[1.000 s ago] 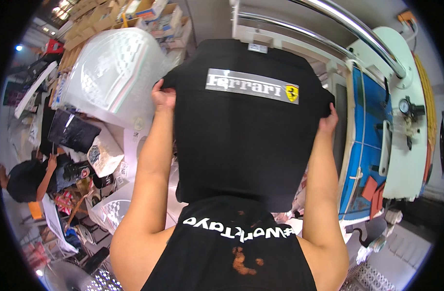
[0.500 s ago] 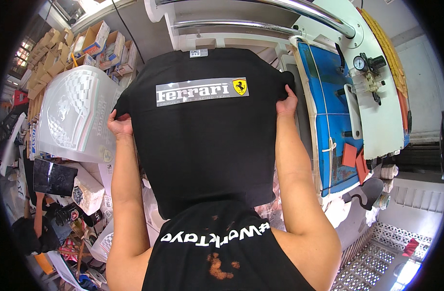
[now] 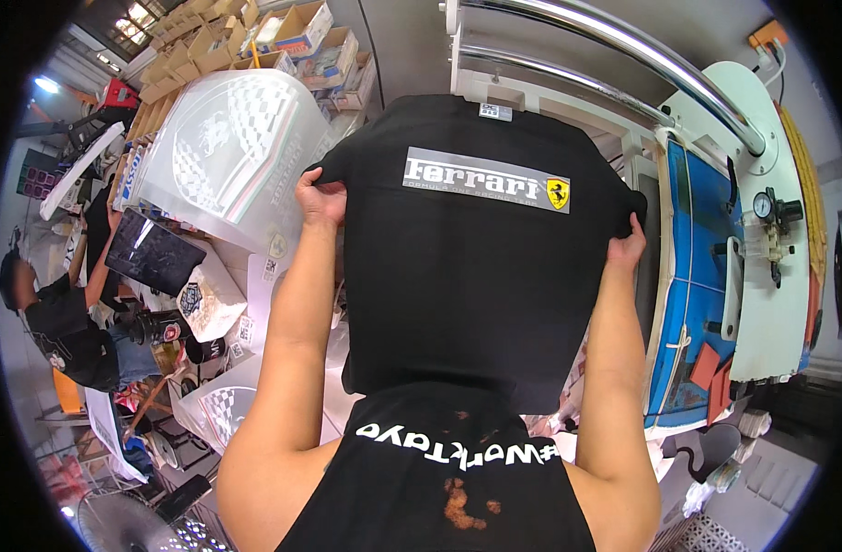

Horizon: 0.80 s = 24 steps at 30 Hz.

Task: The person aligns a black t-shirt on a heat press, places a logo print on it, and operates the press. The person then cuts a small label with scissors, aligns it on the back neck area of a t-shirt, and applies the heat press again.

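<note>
A black T-shirt (image 3: 467, 285) lies spread out before me, its neckline away from me. Across its upper chest is a clear film strip (image 3: 487, 181) carrying white lettering and a small yellow shield. A small grey-and-white label (image 3: 495, 112) sits at the neckline. With its fingers closed, my left hand (image 3: 321, 200) grips the shirt's left sleeve edge. On the opposite side my right hand (image 3: 629, 243) pinches the right sleeve edge, its fingers partly hidden by the cloth. The lower end of the shirt reaches my own black top.
Left of the shirt lie large translucent printed sheets (image 3: 228, 147), with cardboard boxes (image 3: 297, 29) behind. A press with metal bars (image 3: 614, 41), a blue panel (image 3: 692, 276) and a pressure gauge (image 3: 763, 204) stands right. Far left, a person (image 3: 67, 322) works near a dark glossy panel (image 3: 154, 250).
The view has turned left, so the shirt and press appear farther right and more of the person at far left shows. Both hands keep their hold on the sleeves.
</note>
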{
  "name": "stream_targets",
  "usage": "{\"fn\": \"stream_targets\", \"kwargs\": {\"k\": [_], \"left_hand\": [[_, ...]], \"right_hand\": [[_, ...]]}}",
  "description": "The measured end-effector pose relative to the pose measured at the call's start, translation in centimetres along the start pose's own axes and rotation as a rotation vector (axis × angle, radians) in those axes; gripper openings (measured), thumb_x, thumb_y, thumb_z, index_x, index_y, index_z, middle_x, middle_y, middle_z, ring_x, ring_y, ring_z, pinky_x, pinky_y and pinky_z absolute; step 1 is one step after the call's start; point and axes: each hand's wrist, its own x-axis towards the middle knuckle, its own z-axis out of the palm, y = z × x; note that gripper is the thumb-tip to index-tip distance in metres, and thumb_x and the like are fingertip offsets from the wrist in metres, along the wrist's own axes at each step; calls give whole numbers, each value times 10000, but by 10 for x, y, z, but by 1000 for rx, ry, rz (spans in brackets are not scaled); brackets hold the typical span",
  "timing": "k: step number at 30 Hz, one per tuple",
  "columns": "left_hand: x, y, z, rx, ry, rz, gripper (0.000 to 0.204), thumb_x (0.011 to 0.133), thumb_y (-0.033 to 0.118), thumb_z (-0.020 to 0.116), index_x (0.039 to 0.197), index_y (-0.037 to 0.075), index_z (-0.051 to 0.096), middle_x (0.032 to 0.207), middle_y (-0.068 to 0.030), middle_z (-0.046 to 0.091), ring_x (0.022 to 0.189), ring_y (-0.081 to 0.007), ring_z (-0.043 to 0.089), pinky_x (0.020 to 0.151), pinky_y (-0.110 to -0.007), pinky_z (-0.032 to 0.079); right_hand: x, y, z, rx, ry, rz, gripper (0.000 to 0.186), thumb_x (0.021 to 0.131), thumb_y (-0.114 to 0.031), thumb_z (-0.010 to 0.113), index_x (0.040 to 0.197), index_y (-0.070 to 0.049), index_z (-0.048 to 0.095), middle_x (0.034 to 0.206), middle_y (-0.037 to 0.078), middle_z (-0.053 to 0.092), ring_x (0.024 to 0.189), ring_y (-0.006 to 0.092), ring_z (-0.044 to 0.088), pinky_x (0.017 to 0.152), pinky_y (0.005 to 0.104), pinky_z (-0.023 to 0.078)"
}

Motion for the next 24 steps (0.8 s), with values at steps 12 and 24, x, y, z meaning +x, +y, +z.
{"fn": "stream_targets", "kwargs": {"k": [12,24], "left_hand": [[-42,-6,-22,1397,180,246,362,920,286,626,1107,-25,641,1080,-165,692,955,-264,669,847,-354,514],[-217,-52,-24,1755,-149,377,541,985,290,504,1396,-54,430,1299,-309,565,1214,-452,540,1024,-460,430]], "right_hand": [[-118,-16,21,-1684,-89,-566,336,899,-282,697,1141,-48,713,1012,121,737,924,235,698,858,338,520],[-284,-298,-53,-1974,968,-1056,588,957,-554,483,1101,-14,665,1169,183,667,1097,410,600,919,494,453]]}}
